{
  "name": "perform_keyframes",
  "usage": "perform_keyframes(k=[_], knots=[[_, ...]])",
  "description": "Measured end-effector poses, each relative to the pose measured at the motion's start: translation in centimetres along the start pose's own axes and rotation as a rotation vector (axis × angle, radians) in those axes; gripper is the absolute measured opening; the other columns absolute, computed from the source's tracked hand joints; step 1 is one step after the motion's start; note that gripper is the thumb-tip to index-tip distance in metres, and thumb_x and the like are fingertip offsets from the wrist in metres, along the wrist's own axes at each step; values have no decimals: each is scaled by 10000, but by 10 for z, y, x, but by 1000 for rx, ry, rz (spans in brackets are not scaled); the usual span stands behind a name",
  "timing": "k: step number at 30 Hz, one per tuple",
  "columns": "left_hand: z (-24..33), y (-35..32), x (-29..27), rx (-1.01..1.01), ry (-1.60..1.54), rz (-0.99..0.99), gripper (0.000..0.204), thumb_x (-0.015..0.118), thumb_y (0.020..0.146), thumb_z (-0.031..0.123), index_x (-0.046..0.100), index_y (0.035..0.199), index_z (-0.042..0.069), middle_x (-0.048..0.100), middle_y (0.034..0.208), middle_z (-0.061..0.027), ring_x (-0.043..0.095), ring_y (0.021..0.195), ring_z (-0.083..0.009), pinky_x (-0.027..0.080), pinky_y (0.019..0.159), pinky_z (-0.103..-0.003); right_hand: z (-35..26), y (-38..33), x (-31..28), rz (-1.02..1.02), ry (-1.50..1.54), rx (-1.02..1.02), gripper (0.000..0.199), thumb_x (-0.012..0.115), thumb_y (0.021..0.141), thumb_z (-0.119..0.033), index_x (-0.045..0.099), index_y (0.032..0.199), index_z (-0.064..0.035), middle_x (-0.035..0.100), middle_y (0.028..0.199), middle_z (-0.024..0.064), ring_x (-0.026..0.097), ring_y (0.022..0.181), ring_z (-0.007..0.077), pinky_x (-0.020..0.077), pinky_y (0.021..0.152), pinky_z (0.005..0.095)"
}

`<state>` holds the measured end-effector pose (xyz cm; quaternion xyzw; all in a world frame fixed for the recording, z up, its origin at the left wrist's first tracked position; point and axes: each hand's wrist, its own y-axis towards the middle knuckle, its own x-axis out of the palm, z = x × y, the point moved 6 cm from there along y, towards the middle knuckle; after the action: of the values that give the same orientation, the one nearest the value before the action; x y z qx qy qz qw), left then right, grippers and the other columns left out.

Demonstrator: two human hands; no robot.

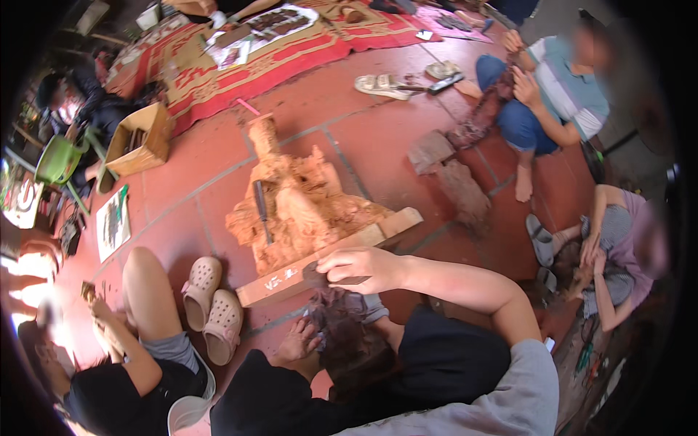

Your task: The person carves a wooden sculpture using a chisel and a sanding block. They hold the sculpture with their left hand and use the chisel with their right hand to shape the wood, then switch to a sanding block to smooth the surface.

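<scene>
My right hand (358, 267) is closed round a short dark brown tool (314, 275), whose blunt end sticks out on the left; its exact kind does not show. Below it a rough, dark reddish-brown carved piece (347, 330) stands between my legs. My left hand (297, 341) lies at the left side of this piece with its fingers against it; its forearm is hidden behind my knee. Just beyond my right hand is a wooden beam (276, 282) with white marks. A large orange-brown wood carving (294, 200) lies against it, with a dark chisel (262, 207) on top.
Pale clogs (211, 301) stand on the red tiles at left. Several people sit around, one with a dark carving (483, 109) at upper right. Dark wood blocks (447, 171), a wooden box (142, 139), a green basin (59, 160) and a red mat (320, 54) lie farther off.
</scene>
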<state>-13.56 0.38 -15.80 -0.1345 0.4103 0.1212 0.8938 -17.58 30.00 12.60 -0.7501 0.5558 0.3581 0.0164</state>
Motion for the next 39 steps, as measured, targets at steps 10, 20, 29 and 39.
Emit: perform_keyframes(k=[10, 20, 29, 39], knots=[[4, 13, -15, 25, -63, -82, 468, 514, 996, 289, 457, 1422, 104, 477, 1426, -176, 488, 1277, -410, 427, 1060, -486, 3, 0, -4, -61, -44, -47, 117, 727, 874, -70, 614, 894, -48, 628, 1184, 116, 634, 1116, 320, 550, 889, 401], [-1, 12, -25, 6, -96, -126, 425, 575, 973, 284, 541, 1345, 82, 561, 1324, -196, 556, 1198, -408, 468, 1013, -472, -29, -15, -11, 73, -11, -157, 120, 714, 890, -114, 619, 889, -41, 606, 1147, 111, 611, 1090, 318, 529, 894, 393], [7, 12, -62, -28, -146, -140, 390, 631, 952, 280, 617, 1275, 62, 637, 1231, -213, 618, 1127, -406, 505, 971, -459, -101, -5, -35, 147, -97, -251, 115, 667, 757, 30, 582, 777, -45, 661, 1069, 107, 666, 968, 303, 551, 825, 383], [48, -10, -263, -210, -3, 176, 367, 676, 911, 272, 676, 1210, 59, 708, 1049, -181, 697, 988, -314, 544, 874, -396, -241, -33, -106, 260, -201, -272, 226, 503, 918, -169, 638, 836, -8, 688, 1040, 159, 664, 862, 301, 514, 803, 421]])
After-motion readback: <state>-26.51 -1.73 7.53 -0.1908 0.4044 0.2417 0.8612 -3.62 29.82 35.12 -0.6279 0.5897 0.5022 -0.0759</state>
